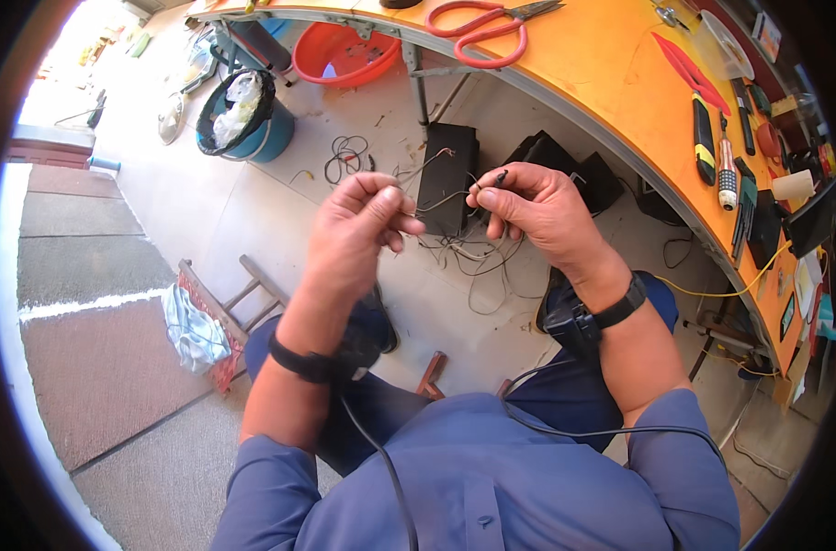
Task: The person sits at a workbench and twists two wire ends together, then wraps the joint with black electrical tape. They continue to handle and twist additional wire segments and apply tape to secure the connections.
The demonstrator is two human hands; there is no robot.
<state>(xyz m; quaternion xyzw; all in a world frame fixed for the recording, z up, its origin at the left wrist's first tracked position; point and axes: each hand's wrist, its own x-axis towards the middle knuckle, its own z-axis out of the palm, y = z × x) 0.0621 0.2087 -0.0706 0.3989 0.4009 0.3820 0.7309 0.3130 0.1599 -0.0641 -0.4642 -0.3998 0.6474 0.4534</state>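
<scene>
My left hand [367,213] is closed in a pinch, its fingertips on a thin cable [444,201]. To the right, my right hand [539,209] is closed too, with a dark cable end sticking up between thumb and fingers. The thin cable shows in the short gap between both hands; whether it is one piece throughout I cannot tell. Below and behind the hands, a tangle of thin cables [491,266] lies on the floor. A black box [446,156] stands just beyond my hands, with a loose wire end reaching over it.
An orange workbench [602,50] curves along the far and right side, with red-handled scissors [478,32], a utility knife [704,138] and a screwdriver [728,174] on it. A blue bucket [269,138] and red basin [372,60] stand far left. A small stool [243,303] with a cloth [194,329] is left.
</scene>
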